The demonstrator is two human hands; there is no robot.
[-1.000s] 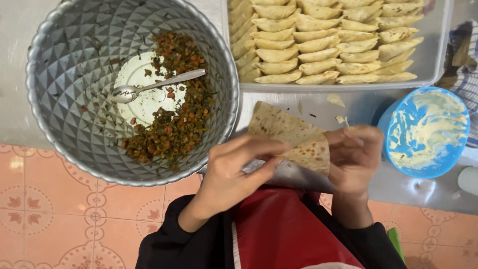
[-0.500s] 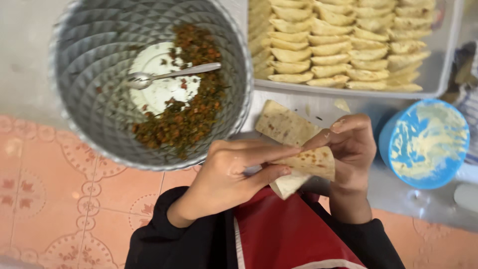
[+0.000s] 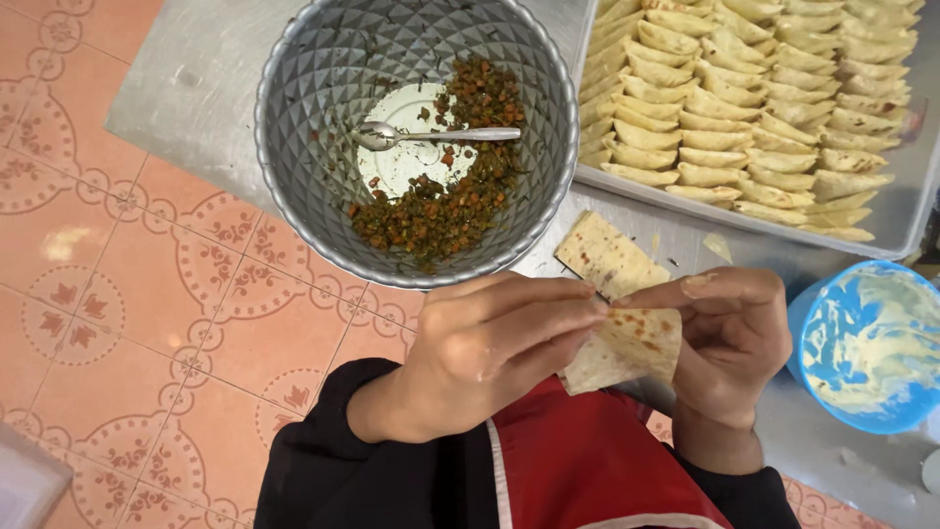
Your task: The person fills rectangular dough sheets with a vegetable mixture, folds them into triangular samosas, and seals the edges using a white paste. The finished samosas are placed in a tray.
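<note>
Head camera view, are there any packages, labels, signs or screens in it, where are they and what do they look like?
No packages, labels, signs or screens show; only open containers.
Metal bowl: upper left on the steel table, round, grey, faceted, holding filling and a spoon.
Tray: upper right, rectangular, pale, with rows of folded pastries.
Blue bowl: right edge, round, smeared with pale paste.

Steel bench (image 3: 196, 88) runs across top of view, over patterned orange floor tiles (image 3: 147, 294). On bench: faceted metal bowl (image 3: 313, 59) at 12 o'clock; tray (image 3: 906, 211) of folded pastries at 2 o'clock; blue bowl (image 3: 867, 343) at 4 o'clock, near bench edge; flatbread strip (image 3: 607, 255) between bowl and tray, partly under hands.
</note>
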